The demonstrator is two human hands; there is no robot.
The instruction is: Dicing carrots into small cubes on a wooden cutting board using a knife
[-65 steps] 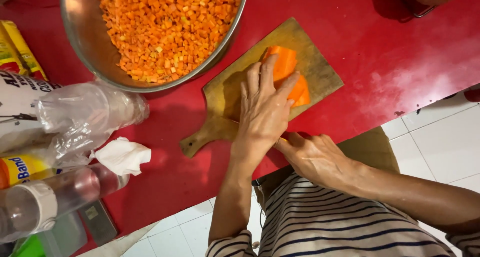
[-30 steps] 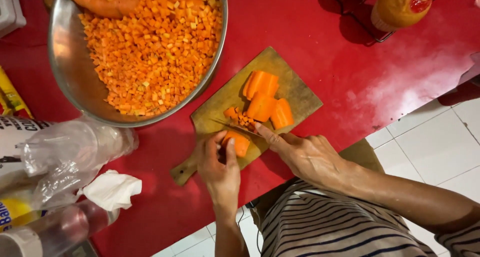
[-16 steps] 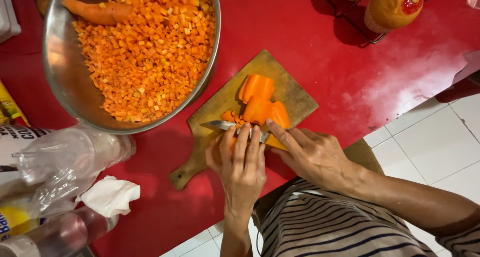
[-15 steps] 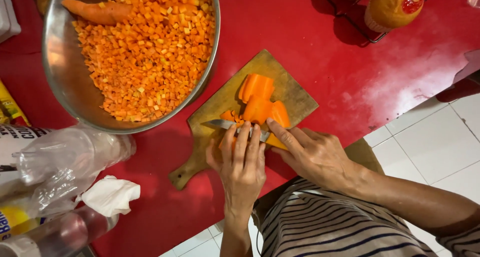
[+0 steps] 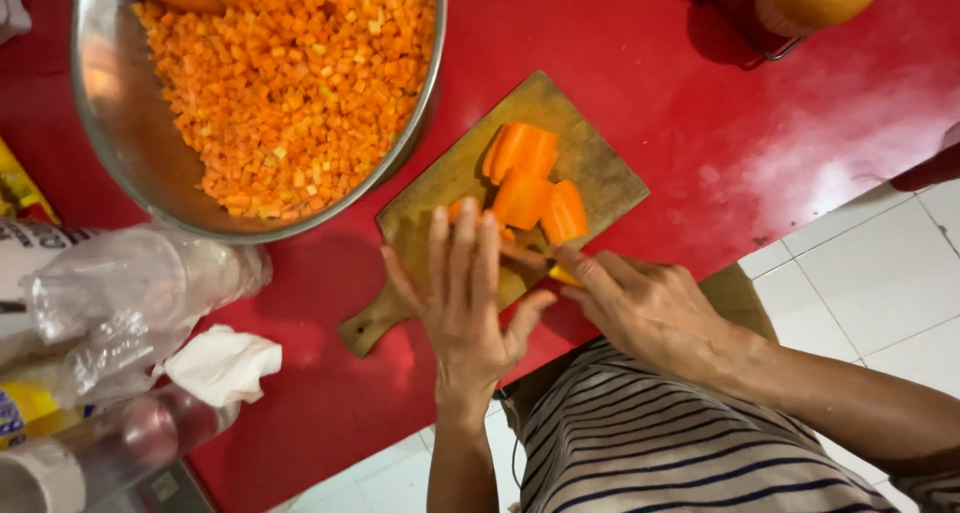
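Carrot pieces lying on a wooden cutting board atop the red counter. Left hand laid flat, fingers together, over small bits at the board's near edge. Right hand curled around a knife, blade mostly hidden. Metal bowl of diced carrot just beyond.

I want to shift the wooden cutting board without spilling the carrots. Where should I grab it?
Take the cutting board by its narrow handle, coming from the near-left table edge. The handle juts out bare toward that edge, clear of the carrot pieces and the left hand.
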